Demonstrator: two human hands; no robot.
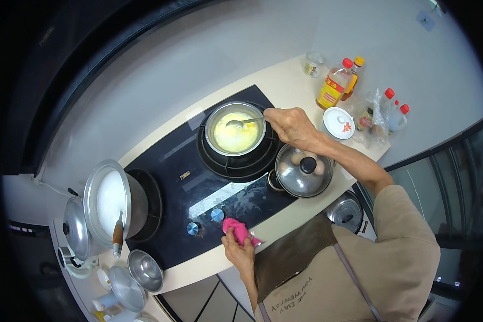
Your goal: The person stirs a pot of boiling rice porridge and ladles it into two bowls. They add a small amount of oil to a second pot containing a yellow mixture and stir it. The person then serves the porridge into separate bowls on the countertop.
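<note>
My right hand grips the handle of a metal spoon. The spoon's bowl rests at the surface of a pale yellow, egg-like liquid in a round metal pot. That pot stands on the far-right burner of a black glass gas hob. Near the hob's front edge, my left hand holds a bunched pink cloth. The cloth is close to a blue-topped control knob; whether they touch, I cannot tell. Another knob sits to the left.
A glass-lidded pot with eggs visible inside stands right of the burner. On the left burner is a big pot of white contents, a wooden-handled utensil at its rim. An oil bottle and a white lidded container stand back right; metal bowls front left.
</note>
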